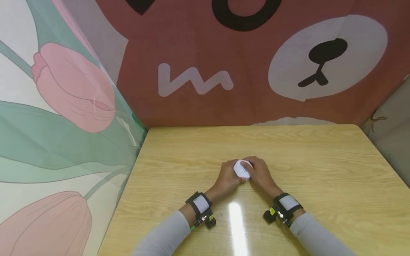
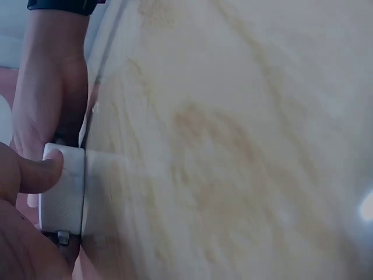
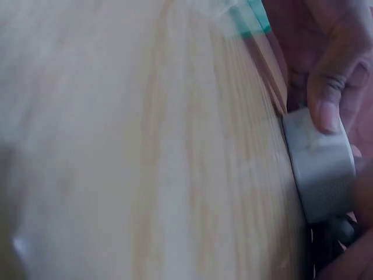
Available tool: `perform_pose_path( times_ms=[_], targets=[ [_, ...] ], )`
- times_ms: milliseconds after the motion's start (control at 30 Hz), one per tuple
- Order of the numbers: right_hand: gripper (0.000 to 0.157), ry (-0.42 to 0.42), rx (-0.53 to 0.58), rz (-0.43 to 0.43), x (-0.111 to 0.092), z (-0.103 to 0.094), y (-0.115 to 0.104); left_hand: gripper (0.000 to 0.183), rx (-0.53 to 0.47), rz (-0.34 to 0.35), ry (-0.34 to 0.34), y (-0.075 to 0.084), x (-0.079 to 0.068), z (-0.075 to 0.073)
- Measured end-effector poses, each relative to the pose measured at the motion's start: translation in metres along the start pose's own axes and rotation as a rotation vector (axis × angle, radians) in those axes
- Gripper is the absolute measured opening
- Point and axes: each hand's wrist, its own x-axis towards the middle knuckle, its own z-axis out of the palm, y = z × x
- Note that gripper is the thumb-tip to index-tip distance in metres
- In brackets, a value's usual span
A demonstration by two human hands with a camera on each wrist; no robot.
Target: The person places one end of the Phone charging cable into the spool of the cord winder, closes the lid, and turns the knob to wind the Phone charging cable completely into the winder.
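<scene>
A small white block-like object with rounded corners (image 1: 241, 170) is held between both hands over the middle of the table; its exact kind is unclear. My left hand (image 1: 228, 175) grips its left side, and in the left wrist view the thumb presses the white side face (image 2: 67, 198). My right hand (image 1: 260, 173) holds it from the right, thumb lying across its top. In the right wrist view the white object (image 3: 320, 169) shows a dotted patch on its side, with a dark part (image 3: 344, 230) beside its lower end. Fingers hide much of it.
The light wood-grain table (image 1: 179, 149) extends on every side of the hands, with a bright reflection in front. Behind it hangs a reddish cloth with a bear print (image 1: 198, 106); a tulip-print cloth (image 1: 73, 149) hangs at the left. Strapped wrist cameras sit on both wrists.
</scene>
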Motion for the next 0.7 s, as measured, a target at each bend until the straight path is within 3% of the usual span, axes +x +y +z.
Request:
perform_pose_path(
  times_ms=[267,433,700],
  targets=[
    [0.038,-0.178,-0.012,-0.044,0.000,-0.012,0.009,0.051,0.157,0.020,-0.036,0.000,0.003,-0.002],
    [0.063,-0.318,0.057,-0.048,-0.005,-0.021,0.012,0.053,0.182,0.001,-0.034,0.001,0.002,-0.002],
    [0.064,-0.342,0.059,-0.056,-0.010,-0.026,0.010,0.050,0.200,0.018,-0.029,0.004,0.003,-0.002]
  ],
)
